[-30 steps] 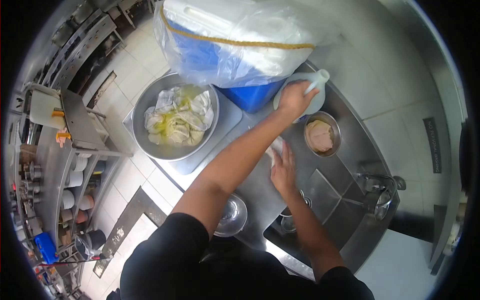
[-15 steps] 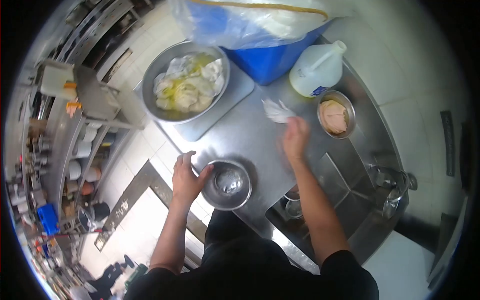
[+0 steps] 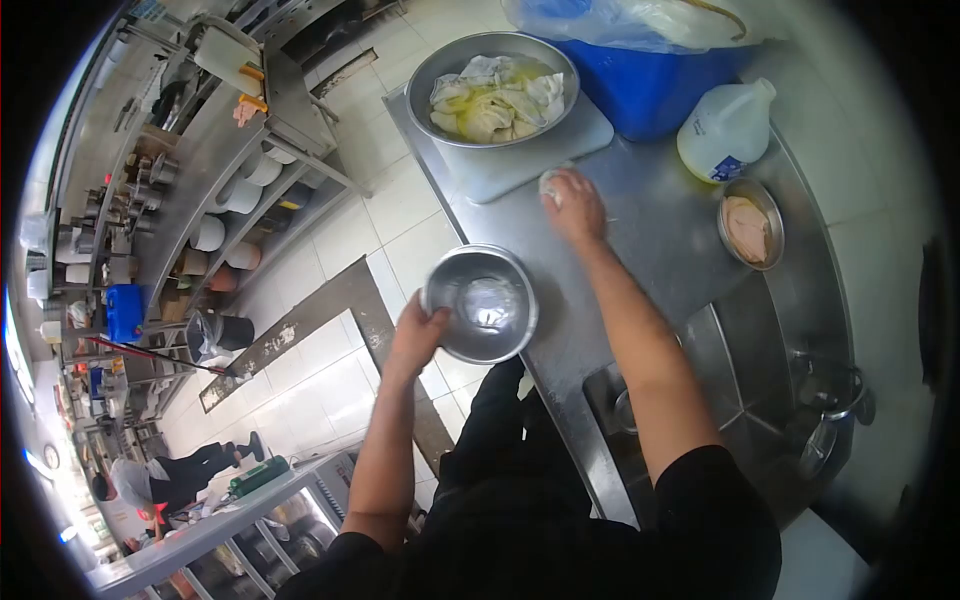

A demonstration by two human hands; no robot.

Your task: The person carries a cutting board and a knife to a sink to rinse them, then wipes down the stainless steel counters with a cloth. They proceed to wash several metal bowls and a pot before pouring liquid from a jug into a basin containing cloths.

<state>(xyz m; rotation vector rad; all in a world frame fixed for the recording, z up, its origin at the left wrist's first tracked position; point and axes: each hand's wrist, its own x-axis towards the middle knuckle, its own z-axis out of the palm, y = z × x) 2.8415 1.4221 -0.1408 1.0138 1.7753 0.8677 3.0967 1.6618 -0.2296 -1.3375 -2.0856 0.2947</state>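
My left hand (image 3: 418, 338) grips the rim of a round metal bowl (image 3: 440, 275), thumb over its left side. The bowl is at the counter's front edge, and its shiny inside shows nothing solid. My right hand (image 3: 577, 208) is closed around a crumpled white cloth (image 3: 548, 184), perhaps paper, pressed against or just above the counter (image 3: 650, 240). Beyond it, a white board (image 3: 500, 180) carries a large metal basin (image 3: 415, 100) of pale, folded pieces in yellow liquid; I cannot make out what they are.
A blue bin (image 3: 630, 100) with a plastic liner stands at the back. Beside it are a translucent jug (image 3: 725, 130) and a metal bowl holding something pale pink (image 3: 747, 230). A sink (image 3: 715, 380) with a tap lies at right. Another person (image 3: 165, 480) is far off at lower left.
My view has turned, shifting the scene rightward. My left hand, thumb at the bowl before, now grips its rim at the counter edge. My right hand has moved the white cloth left, toward the board.
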